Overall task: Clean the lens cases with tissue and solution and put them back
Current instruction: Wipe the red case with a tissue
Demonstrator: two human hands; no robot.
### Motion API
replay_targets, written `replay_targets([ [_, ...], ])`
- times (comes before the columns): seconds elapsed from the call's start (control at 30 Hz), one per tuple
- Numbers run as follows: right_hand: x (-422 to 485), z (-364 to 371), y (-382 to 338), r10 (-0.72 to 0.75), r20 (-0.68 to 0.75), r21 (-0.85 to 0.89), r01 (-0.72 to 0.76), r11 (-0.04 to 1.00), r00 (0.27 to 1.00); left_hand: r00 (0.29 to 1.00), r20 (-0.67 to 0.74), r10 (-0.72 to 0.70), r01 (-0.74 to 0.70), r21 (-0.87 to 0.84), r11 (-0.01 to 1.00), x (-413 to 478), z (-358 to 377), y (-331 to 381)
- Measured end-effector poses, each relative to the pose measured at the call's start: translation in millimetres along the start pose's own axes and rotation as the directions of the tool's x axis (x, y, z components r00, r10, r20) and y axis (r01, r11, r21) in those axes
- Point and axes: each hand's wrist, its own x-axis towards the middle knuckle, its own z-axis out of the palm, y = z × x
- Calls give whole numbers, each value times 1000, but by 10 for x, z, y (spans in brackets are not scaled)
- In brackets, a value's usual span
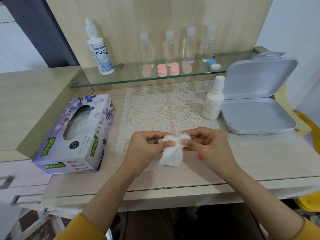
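Observation:
Over the front of the lace mat, both hands hold a white lens case with its two wells uncapped. My left hand pinches a white tissue against the case's left well. My right hand grips the right well, thumb on its front. A small white solution bottle stands at the mat's right edge. A pink cap peeks out beside my right hand on the table. On the glass shelf sit pink lens cases and a blue-and-white one.
A purple tissue box lies on the left. A grey hinged box stands open on the right. A large solution bottle and several clear bottles stand on the shelf against the wooden back panel.

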Motion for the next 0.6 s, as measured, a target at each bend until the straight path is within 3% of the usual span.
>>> replay_targets([
  [0.17, 17, 20, 15, -34, -47, -21, 33, 999, 998, 999, -31, 30, -32, -75, 997, 9, 29, 23],
  [0.43, -4, 65, 20, 44, -11, -58, -45, 997, 999, 992, -20, 122, -123, -138, 983, 0, 60, 113],
  [0.6, -6, -19, -19, 61, -27, -21, -61, 998, 998, 992, -96, 85, -102, -198, 975, 20, 24, 138],
])
